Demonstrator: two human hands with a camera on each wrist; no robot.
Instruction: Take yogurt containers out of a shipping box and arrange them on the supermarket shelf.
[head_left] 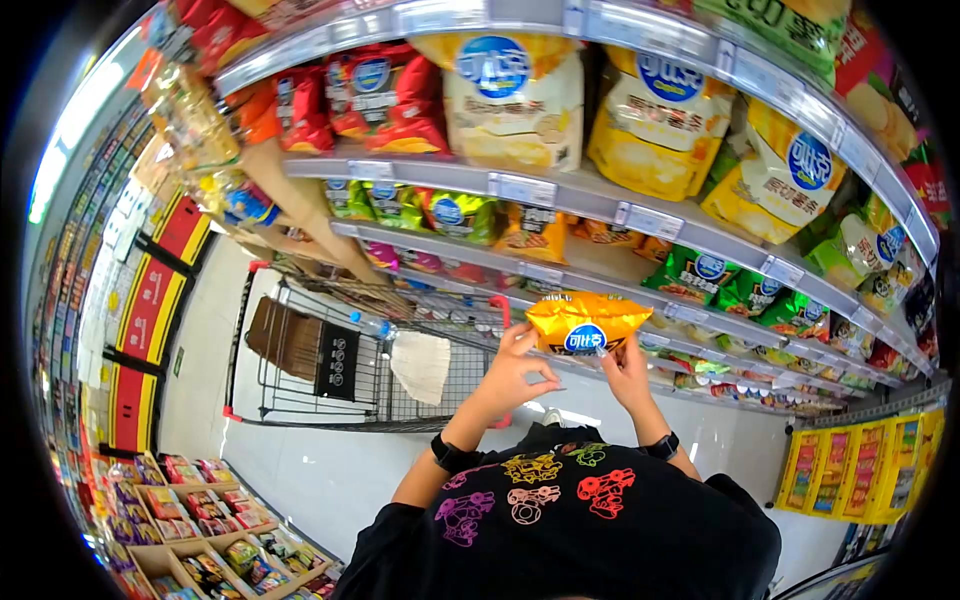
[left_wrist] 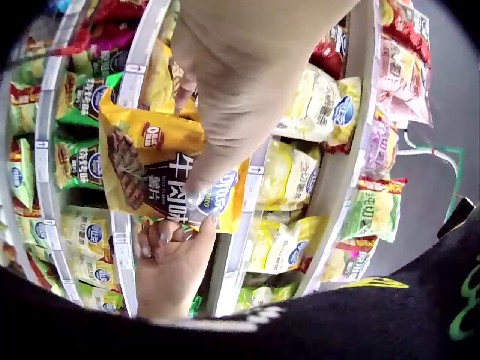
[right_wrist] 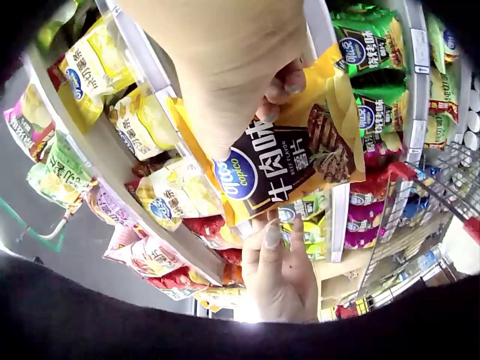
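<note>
Both hands hold an orange-yellow bag of beef-flavour potato chips (head_left: 588,318) in front of the person's chest. In the head view my left hand (head_left: 513,378) is at the bag's left end, with its thumb bent below. My right hand (head_left: 628,375) grips the other end, its thumb by the blue logo. The right wrist view shows the bag's dark label and meat picture (right_wrist: 330,139), with the right hand's fingers curled at its upper edge. In the left wrist view the left hand (left_wrist: 229,97) covers part of the bag.
Shelves (head_left: 560,185) filled with chip bags run along the front and right. A black wire shopping cart (head_left: 370,400) with red corners stands at the left, holding a brown item and a white cloth-like piece. Snack bins (head_left: 200,540) are at lower left, a yellow rack (head_left: 865,465) at right.
</note>
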